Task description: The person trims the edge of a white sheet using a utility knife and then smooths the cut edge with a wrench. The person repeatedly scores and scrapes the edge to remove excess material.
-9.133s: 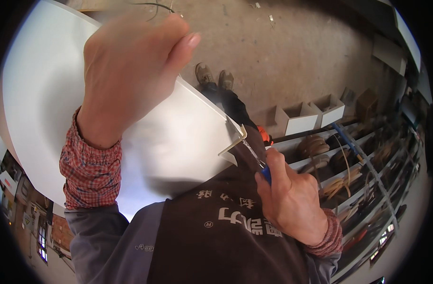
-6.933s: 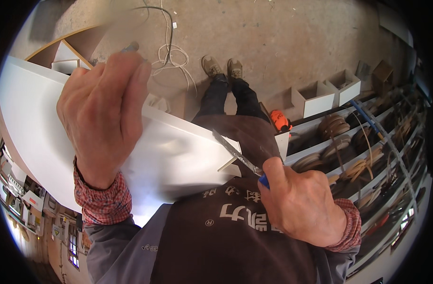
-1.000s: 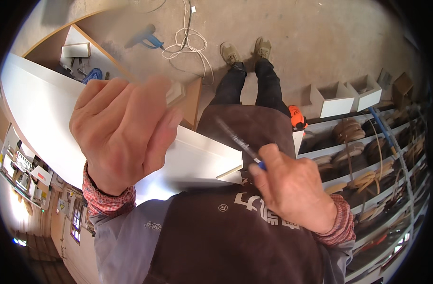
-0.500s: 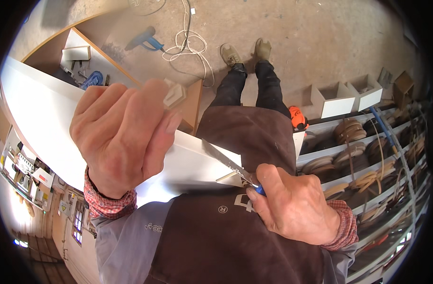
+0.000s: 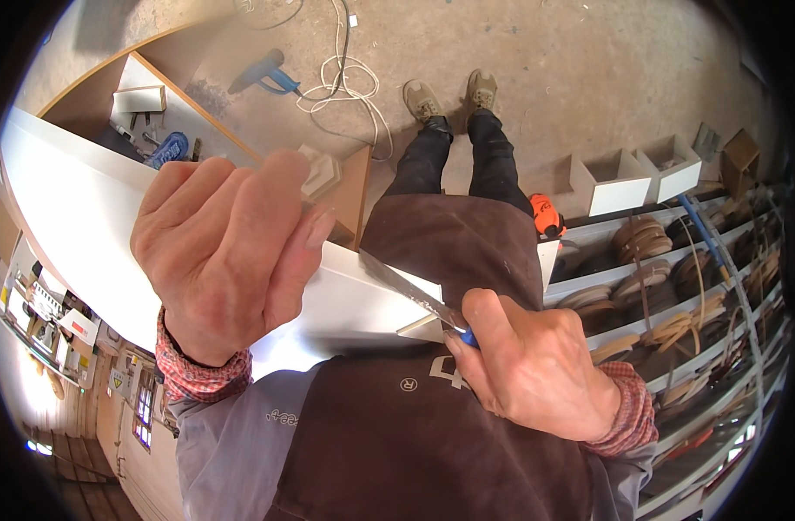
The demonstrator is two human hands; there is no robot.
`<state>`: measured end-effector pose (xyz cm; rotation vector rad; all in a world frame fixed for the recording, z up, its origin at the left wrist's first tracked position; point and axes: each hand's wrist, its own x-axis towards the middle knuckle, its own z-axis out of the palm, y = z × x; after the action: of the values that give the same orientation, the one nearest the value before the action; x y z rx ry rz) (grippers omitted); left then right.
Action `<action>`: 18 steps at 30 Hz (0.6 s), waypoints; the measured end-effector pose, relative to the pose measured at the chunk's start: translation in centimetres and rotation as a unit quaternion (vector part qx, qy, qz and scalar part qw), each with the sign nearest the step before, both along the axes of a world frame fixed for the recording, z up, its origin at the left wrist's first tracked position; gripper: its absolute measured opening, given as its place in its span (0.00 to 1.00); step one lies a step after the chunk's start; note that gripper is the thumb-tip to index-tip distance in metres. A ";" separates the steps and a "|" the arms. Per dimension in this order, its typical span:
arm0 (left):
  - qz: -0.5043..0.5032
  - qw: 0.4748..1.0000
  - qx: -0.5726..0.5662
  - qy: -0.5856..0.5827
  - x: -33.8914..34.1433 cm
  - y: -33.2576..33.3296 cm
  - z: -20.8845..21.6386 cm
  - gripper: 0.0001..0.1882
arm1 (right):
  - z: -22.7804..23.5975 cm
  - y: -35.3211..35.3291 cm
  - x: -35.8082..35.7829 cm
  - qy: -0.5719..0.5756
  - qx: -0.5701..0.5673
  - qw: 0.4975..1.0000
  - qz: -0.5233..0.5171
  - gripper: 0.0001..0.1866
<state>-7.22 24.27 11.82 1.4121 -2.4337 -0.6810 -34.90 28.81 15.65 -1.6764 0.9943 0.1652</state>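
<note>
My right hand (image 5: pixel 536 369) is closed around the blue handle of a flat metal file (image 5: pixel 408 291). White dust clings to the file's blade, which slants up and left across the corner of a long white panel (image 5: pixel 76 187). My left hand (image 5: pixel 228 256) is curled above the panel, left of the file's tip. Its thumb and forefinger are pressed together, and whatever is between them is hidden. A thin pale strip (image 5: pixel 419 325) shows beside the panel's end, just under the blade.
Left of the panel, an open wooden unit (image 5: pixel 167 91) holds tools and a blue item (image 5: pixel 170 149). A blue heat gun (image 5: pixel 267 71) and white cable (image 5: pixel 367 87) lie on the floor. At right stand an orange tool (image 5: pixel 547 215), white boxes (image 5: pixel 620 187) and a rack of edging rolls (image 5: pixel 640 239).
My right hand and the file have shifted slightly up and to the left along the panel's corner. My left hand has barely moved.
</note>
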 end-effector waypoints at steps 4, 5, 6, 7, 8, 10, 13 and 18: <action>-0.002 1.000 -0.001 -0.003 0.1 0.0 0.0 0.13 | -0.4 0.3 0.3 0.000 -0.020 1.000 -0.005 0.15; -0.002 1.000 -0.001 -0.002 0.1 0.0 -0.1 0.13 | -0.4 0.2 0.5 0.003 -0.023 1.000 -0.004 0.15; -0.002 1.000 0.000 -0.003 0.0 0.0 -0.1 0.13 | -0.3 0.1 0.4 0.004 -0.024 1.000 -0.003 0.15; -0.002 1.000 0.000 -0.004 0.0 -0.1 0.0 0.13 | -0.3 0.1 0.3 0.007 -0.025 1.000 0.001 0.15; -0.002 1.000 0.001 -0.005 -0.1 -0.1 0.0 0.13 | -0.2 0.1 0.3 0.009 -0.025 1.000 0.005 0.15; -0.001 1.000 0.001 -0.007 0.0 0.0 0.0 0.13 | 0.0 0.2 0.3 0.014 -0.028 0.999 0.006 0.15; -0.006 1.000 0.000 -0.003 0.0 -0.1 0.1 0.13 | 0.3 0.6 0.1 0.015 -0.032 0.999 -0.002 0.16; 0.000 1.000 0.001 -0.003 0.0 -0.1 0.0 0.13 | -0.1 0.7 0.1 0.011 -0.030 0.999 -0.003 0.16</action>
<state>-7.27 24.21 11.84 1.4161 -2.4391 -0.6814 -34.76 29.52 15.56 -1.7301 1.0288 0.1516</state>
